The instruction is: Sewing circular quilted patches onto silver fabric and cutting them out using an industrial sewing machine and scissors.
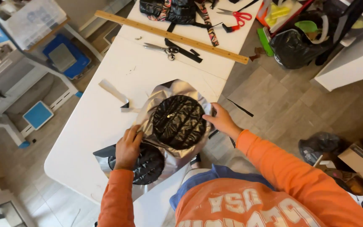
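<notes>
My left hand (127, 147) flat, released, pressing silver fabric (177, 88); right hand (221, 121) pinching its edge beside upper quilted black circle (178, 122). Second circle (148, 164) below it. Neither looks fastened yet.

A white bench (101, 126) runs from the top centre of the frame down to the lower left. Under it, a floor (274, 96) of pale grey-brown tiles, evenly lit. In the upper left sits a white shelf unit (17, 84), a clear bin (34, 17) on top and a blue box (66, 56) beside it. At the upper right, a black bag (293, 46) bulges beside a white cabinet (353, 63). Another dark bag (322, 145) lies at the right edge.
</notes>
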